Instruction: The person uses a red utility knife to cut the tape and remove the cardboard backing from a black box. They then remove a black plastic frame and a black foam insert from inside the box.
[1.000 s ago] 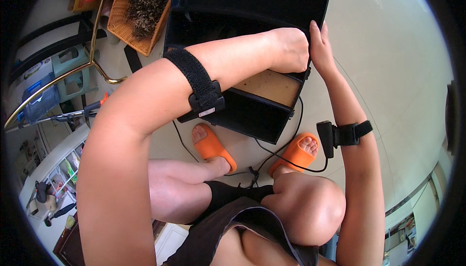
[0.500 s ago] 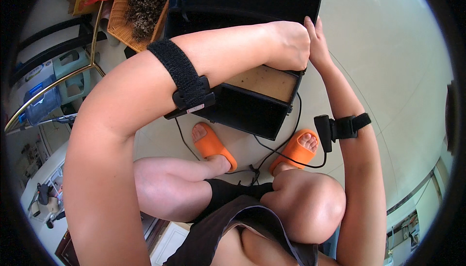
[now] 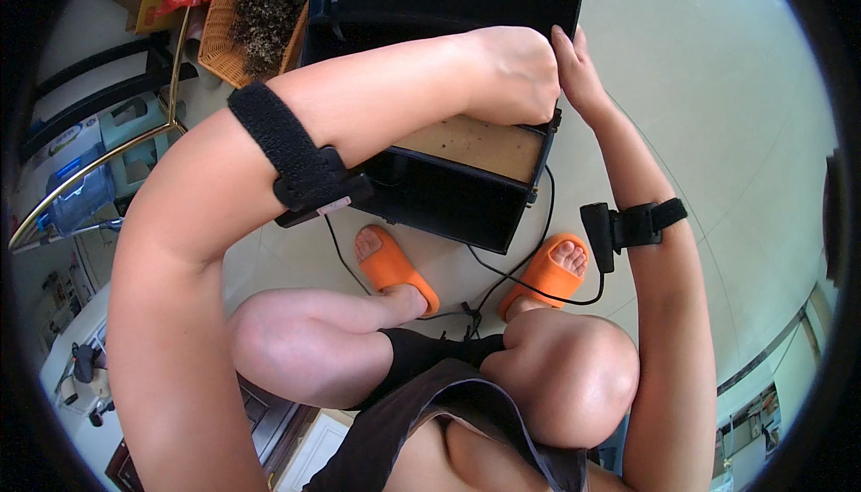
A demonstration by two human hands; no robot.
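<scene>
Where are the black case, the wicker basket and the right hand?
Black case [image 3: 441, 196], head view: its near side.
Wicker basket [image 3: 221, 43], head view: its woven wall.
Right hand [image 3: 580, 78], head view: its middle.

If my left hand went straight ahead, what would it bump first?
Probably your right hand, just to its right, though depth is unclear: the box might come first.
</scene>
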